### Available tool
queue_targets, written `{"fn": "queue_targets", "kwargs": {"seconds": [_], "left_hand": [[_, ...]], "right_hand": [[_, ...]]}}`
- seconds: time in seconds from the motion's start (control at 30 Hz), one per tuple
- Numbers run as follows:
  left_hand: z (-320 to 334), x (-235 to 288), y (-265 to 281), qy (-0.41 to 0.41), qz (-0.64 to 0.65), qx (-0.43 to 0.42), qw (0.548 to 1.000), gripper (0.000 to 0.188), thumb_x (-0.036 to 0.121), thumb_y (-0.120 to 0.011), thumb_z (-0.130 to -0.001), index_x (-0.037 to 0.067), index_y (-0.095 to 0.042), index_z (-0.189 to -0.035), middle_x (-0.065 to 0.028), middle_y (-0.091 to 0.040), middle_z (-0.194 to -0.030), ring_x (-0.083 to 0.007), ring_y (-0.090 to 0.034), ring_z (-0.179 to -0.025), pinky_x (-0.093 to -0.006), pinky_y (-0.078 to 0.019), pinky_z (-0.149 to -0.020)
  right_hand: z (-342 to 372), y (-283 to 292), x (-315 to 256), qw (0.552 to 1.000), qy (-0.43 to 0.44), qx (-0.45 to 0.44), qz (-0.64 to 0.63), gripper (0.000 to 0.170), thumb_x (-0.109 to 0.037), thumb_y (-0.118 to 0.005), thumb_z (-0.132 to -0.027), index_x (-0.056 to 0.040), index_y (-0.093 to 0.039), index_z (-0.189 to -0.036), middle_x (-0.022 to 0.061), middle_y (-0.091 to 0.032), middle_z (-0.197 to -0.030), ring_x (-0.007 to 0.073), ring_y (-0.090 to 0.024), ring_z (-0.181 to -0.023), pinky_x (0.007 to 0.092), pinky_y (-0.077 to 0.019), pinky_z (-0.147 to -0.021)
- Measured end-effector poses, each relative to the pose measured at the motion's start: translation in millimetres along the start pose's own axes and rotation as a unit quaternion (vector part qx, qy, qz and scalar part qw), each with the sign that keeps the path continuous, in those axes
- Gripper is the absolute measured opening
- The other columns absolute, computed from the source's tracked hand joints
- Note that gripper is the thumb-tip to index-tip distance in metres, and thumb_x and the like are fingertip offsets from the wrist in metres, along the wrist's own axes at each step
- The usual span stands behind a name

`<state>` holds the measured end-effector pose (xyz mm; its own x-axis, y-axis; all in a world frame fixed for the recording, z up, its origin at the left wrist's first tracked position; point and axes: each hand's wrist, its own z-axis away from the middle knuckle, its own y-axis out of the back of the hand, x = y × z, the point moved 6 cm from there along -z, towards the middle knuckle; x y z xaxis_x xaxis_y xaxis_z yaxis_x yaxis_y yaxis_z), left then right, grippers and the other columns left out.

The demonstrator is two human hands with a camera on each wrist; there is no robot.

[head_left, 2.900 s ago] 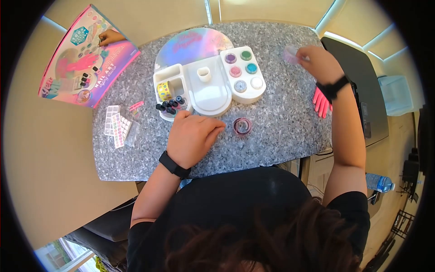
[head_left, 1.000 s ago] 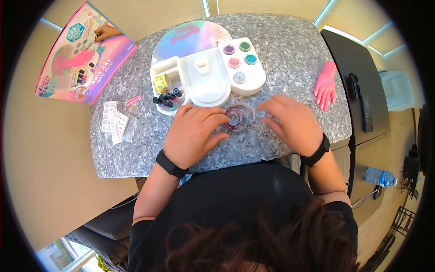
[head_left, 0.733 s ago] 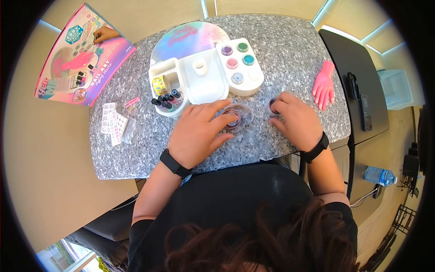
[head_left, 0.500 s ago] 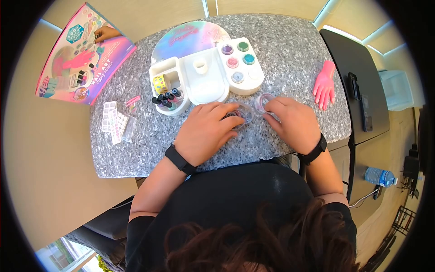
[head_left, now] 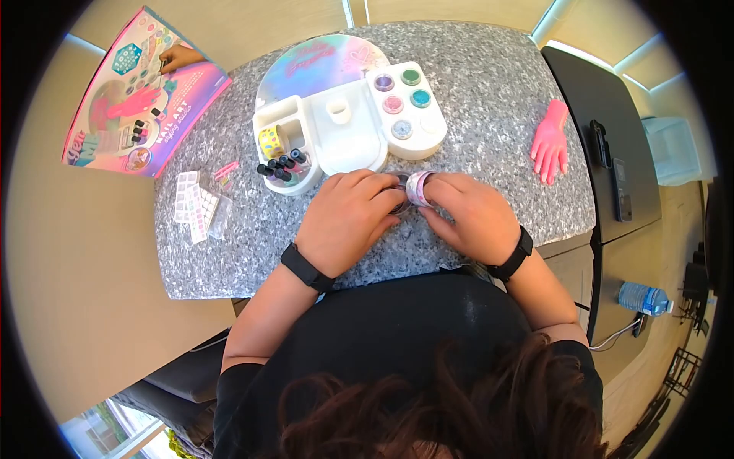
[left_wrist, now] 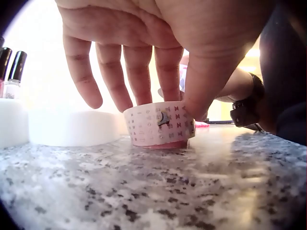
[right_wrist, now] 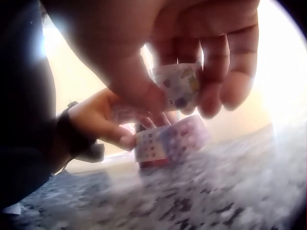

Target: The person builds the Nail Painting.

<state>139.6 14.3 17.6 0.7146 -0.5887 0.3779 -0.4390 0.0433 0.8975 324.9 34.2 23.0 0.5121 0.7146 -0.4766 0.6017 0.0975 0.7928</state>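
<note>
In the head view, the left hand (head_left: 344,218) and right hand (head_left: 478,214) meet over the tabletop. The left wrist view has the left hand (left_wrist: 139,52) gripping a pale printed sticker roll (left_wrist: 153,125), thumb on one side and fingertips on the other, above a pink layer touching the table. The right hand (right_wrist: 192,43) pinches a colourfully printed roll (right_wrist: 180,85) between thumb and fingers in the right wrist view. Below it a pink-purple patterned roll (right_wrist: 188,139) tilts beside the left hand's roll; whether the right hand's two rolls are joined, I cannot tell.
Behind the hands stands the white nail studio tray (head_left: 348,141) with polish bottles (head_left: 281,167), a yellow roll (head_left: 270,143) and glitter pots (head_left: 392,104). Sticker sheets (head_left: 200,210) lie left, a pink model hand (head_left: 550,145) right. The printed box (head_left: 141,99) stands at far left.
The right hand came in from the far right edge, picked up a roll beside the left hand, and moved left with it. The left hand's fingers now close around the other roll.
</note>
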Motion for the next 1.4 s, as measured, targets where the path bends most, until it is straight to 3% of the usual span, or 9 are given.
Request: {"fn": "queue_targets", "kwargs": {"seconds": [0.13,0.33,0.63,0.7,0.9,1.07,1.4], "left_hand": [[-0.8,0.9,1.6,-0.003,0.000,0.003,1.000,0.036,0.021,-0.085,-0.091,0.014,-0.075,-0.126,-0.0034,-0.073,-0.137,-0.0302,-0.066,-0.129,-0.0461,-0.0512,-0.109],[0.6,0.9,2.1,0.004,-0.009,0.013,1.000,0.043,0.019,-0.085,-0.089,0.013,-0.075,-0.129,-0.0041,-0.072,-0.138,-0.0301,-0.066,-0.129,-0.0464,-0.0517,-0.109],[1.0,2.9,28.7,0.020,0.103,0.054,0.993,0.054,0.009,-0.090,-0.080,0.016,-0.076,-0.132,-0.0061,-0.070,-0.148,-0.0311,-0.068,-0.129,-0.0451,-0.0548,-0.105],[4.2,9.6,31.6,-0.077,0.076,0.078,0.991,0.048,0.008,-0.090,-0.077,0.015,-0.077,-0.122,-0.0062,-0.070,-0.147,-0.0316,-0.069,-0.126,-0.0452,-0.0549,-0.103],[9.1,6.3,37.7,-0.057,-0.011,0.091,0.994,0.036,0.004,-0.088,-0.073,0.014,-0.071,-0.103,-0.0043,-0.072,-0.140,-0.0325,-0.069,-0.119,-0.0463,-0.0547,-0.100],[16.4,-2.4,37.6,-0.032,-0.023,0.086,0.996,0.034,0.004,-0.088,-0.073,0.015,-0.072,-0.101,-0.0036,-0.072,-0.138,-0.0320,-0.070,-0.117,-0.0461,-0.0546,-0.099],[24.2,-10.2,29.1,-0.018,-0.065,0.077,0.995,0.029,0.007,-0.086,-0.079,0.017,-0.072,-0.102,0.0006,-0.075,-0.130,-0.0281,-0.071,-0.111,-0.0444,-0.0538,-0.096]], "right_hand": [[6.2,-8.8,5.6,0.995,-0.057,-0.072,-0.026,0.020,-0.015,-0.076,-0.098,-0.0064,-0.065,-0.113,0.0159,-0.075,-0.100,0.0417,-0.073,-0.090,0.0509,-0.0598,-0.076],[5.5,-14.7,-9.4,0.987,-0.017,-0.133,-0.085,0.020,-0.017,-0.077,-0.099,-0.0073,-0.065,-0.112,0.0161,-0.074,-0.099,0.0411,-0.074,-0.089,0.0511,-0.0590,-0.074],[3.3,1.6,-15.8,0.992,0.049,-0.051,-0.101,0.022,-0.019,-0.081,-0.097,-0.0099,-0.070,-0.113,0.0074,-0.074,-0.107,0.0349,-0.074,-0.093,0.0465,-0.0608,-0.077],[-0.6,5.4,-19.9,0.991,0.065,-0.051,-0.102,0.020,-0.020,-0.081,-0.097,-0.0105,-0.070,-0.111,0.0067,-0.073,-0.106,0.0336,-0.074,-0.094,0.0458,-0.0605,-0.077],[-4.3,10.1,-28.1,0.996,0.068,-0.060,-0.020,0.016,-0.021,-0.081,-0.096,-0.0132,-0.069,-0.104,0.0052,-0.068,-0.100,0.0306,-0.072,-0.090,0.0436,-0.0590,-0.075],[-2.7,8.4,-23.1,0.996,0.069,-0.048,0.026,0.016,-0.022,-0.081,-0.096,-0.0142,-0.069,-0.102,0.0042,-0.065,-0.097,0.0291,-0.071,-0.088,0.0427,-0.0587,-0.074],[-0.1,1.3,-18.8,0.996,0.037,-0.050,0.061,0.013,-0.022,-0.081,-0.094,-0.0153,-0.074,-0.103,0.0044,-0.070,-0.123,0.0267,-0.072,-0.098,0.0415,-0.0608,-0.081]]}}
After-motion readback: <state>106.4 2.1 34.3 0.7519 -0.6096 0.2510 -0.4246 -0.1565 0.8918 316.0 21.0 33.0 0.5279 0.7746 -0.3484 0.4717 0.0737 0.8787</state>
